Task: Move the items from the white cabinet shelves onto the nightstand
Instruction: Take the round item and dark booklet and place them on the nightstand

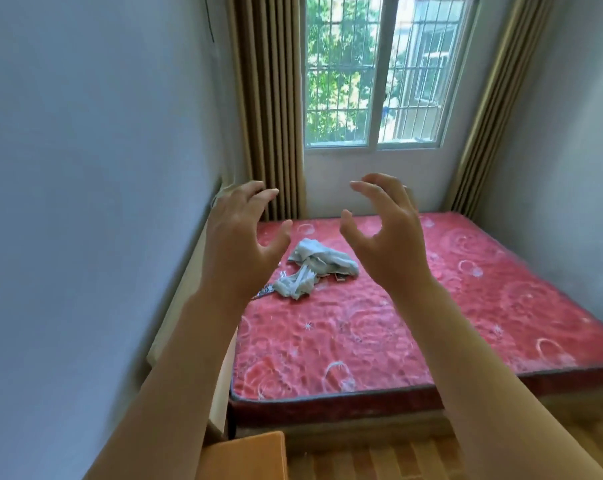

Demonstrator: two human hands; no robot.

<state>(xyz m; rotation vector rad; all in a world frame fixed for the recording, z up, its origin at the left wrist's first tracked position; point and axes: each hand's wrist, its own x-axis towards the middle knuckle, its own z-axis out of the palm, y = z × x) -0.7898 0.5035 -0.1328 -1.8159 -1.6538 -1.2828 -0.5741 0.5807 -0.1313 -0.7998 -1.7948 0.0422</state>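
Both hands are raised over the red bed (379, 327), the left hand (239, 244) and right hand (390, 237) empty, fingers (365, 188) spread and curled. An orange-brown nightstand corner (248, 455) (cabinet out of view) sits at bottom left; grey cloth (313, 268) lies on the bed.

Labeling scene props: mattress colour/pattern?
Red-pink mattress with pale swirl and star motifs, dark piped edge; head view.

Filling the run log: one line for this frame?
left hand open, empty | right hand open, empty | both raised over red mattress | grey cloth on mattress | cabinet not in view
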